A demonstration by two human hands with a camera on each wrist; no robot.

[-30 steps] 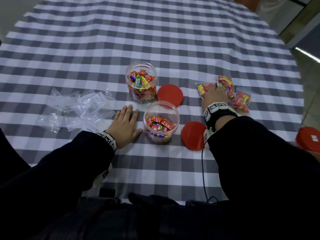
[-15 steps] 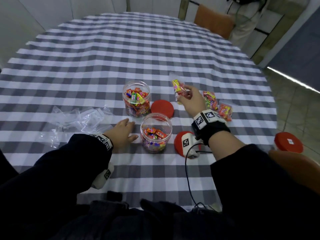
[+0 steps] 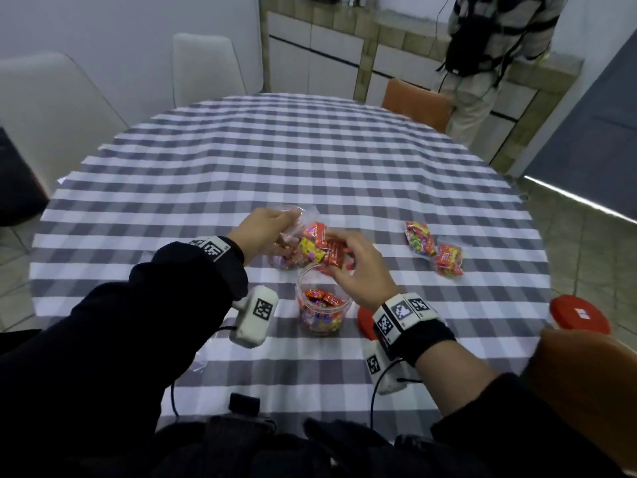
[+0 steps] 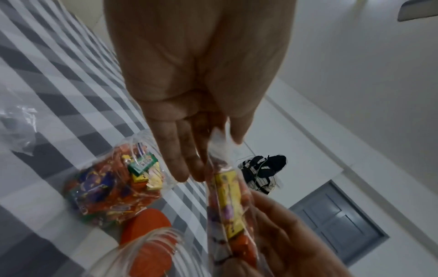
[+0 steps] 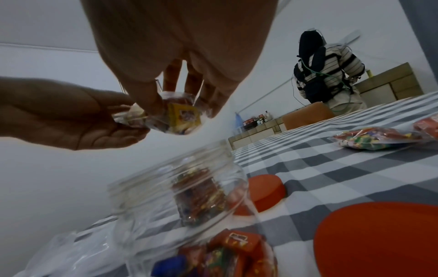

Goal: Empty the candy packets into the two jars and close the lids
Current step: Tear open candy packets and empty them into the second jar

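Candy packet (image 3: pixel 315 244), clear, held in the air above the near open jar (image 3: pixel 322 310), left hand (image 3: pixel 263 232) pinching its top edge, right hand (image 3: pixel 358 267) gripping its body; two full packets (image 3: pixel 434 248) on checked desk (image 3: pixel 310 160).

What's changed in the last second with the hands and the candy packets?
The right hand lifted one packet off the pile and carried it left, above the near jar. The left hand left the table and now pinches the packet's top. Both jars, the lids and the two other packets stayed put.
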